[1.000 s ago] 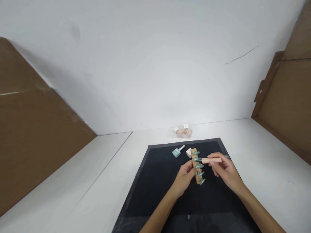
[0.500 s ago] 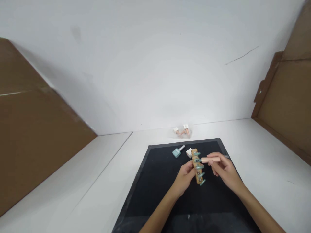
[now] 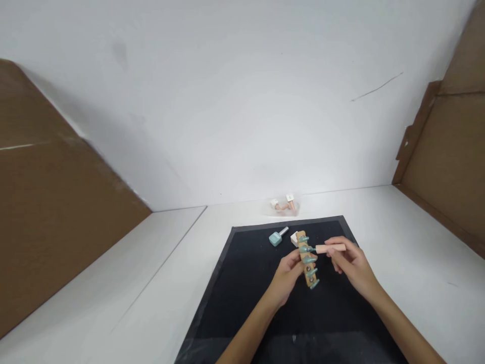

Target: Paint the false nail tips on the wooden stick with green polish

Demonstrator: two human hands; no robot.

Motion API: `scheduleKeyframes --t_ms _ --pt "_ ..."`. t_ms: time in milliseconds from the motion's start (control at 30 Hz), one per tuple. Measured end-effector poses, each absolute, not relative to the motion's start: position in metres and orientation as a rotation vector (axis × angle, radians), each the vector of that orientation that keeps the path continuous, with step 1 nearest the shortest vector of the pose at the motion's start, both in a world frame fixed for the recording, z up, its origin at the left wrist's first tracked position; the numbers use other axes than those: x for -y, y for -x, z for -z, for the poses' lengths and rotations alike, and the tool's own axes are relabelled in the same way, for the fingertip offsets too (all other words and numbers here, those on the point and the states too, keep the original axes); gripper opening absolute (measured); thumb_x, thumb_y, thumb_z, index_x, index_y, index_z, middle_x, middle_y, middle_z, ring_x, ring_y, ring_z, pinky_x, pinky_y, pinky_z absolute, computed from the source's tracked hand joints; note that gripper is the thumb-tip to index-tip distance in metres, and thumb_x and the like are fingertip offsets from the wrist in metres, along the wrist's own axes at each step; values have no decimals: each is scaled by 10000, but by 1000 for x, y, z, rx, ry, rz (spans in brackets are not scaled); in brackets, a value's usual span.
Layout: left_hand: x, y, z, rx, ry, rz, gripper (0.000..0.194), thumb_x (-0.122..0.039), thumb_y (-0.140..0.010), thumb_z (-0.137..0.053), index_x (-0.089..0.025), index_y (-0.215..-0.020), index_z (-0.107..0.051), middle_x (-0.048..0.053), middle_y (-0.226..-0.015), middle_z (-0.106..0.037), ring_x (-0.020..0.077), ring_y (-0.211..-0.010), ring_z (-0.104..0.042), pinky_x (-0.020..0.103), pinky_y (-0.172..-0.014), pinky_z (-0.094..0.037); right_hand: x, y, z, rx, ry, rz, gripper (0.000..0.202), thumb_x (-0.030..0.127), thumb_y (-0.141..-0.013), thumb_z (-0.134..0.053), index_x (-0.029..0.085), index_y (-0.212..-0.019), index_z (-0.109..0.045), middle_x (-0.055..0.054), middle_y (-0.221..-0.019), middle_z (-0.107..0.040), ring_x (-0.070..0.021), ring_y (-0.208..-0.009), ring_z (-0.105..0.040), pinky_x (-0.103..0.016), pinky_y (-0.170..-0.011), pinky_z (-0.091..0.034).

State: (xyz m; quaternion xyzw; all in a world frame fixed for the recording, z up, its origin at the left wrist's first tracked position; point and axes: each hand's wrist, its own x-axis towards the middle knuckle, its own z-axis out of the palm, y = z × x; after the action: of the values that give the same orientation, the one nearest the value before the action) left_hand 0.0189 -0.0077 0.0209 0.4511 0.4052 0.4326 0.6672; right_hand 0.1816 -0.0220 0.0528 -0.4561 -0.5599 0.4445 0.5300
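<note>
My left hand (image 3: 287, 275) is closed on a wooden nail display stand (image 3: 308, 277), held tilted above the black mat. Several teal false nails (image 3: 309, 260) stick out from it to the right. In my right hand (image 3: 350, 263) is a nail polish brush (image 3: 330, 248) with a pale pink handle, pinched between thumb and fingers. Its tip touches or nearly touches the second nail from the top. Behind the stand, partly hidden by it, is a white nail polish bottle (image 3: 294, 239). A teal nail polish bottle (image 3: 275, 239) with a silver cap lies to its left.
The black mat (image 3: 235, 283) covers the middle of the white table (image 3: 159, 288). A clear tray (image 3: 282, 208) with white and pink bottles stands by the back wall. Brown cardboard panels (image 3: 56, 202) rise at the left and right.
The stand has shifted slightly up and left in my left hand. The brush has slid a little to the right along the nail, toward its tip.
</note>
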Motion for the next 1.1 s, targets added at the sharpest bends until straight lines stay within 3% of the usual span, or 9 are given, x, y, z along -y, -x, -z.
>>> scheduleKeyframes --t_ms 700,1100 --pt "9 -15 -25 -894 -963 -990 271 -353 -610 -689 -153 -792 -678 48 -754 -653 138 -698 -557 251 -669 -414 22 -183 -52 1305 1093 -1027 247 425 -758 -570 193 -842 -576 56 -511 -432 -102 -410 -399 -235 -408 -361" --pt "7 -18 -20 -918 -1148 -986 356 -428 -636 -666 -149 -857 -666 55 -803 -676 179 -763 -577 304 -754 -422 23 -182 -51 1351 1047 -1058 282 458 -761 -569 189 -844 -587 57 -505 -439 -101 -408 -415 -227 -399 -372"
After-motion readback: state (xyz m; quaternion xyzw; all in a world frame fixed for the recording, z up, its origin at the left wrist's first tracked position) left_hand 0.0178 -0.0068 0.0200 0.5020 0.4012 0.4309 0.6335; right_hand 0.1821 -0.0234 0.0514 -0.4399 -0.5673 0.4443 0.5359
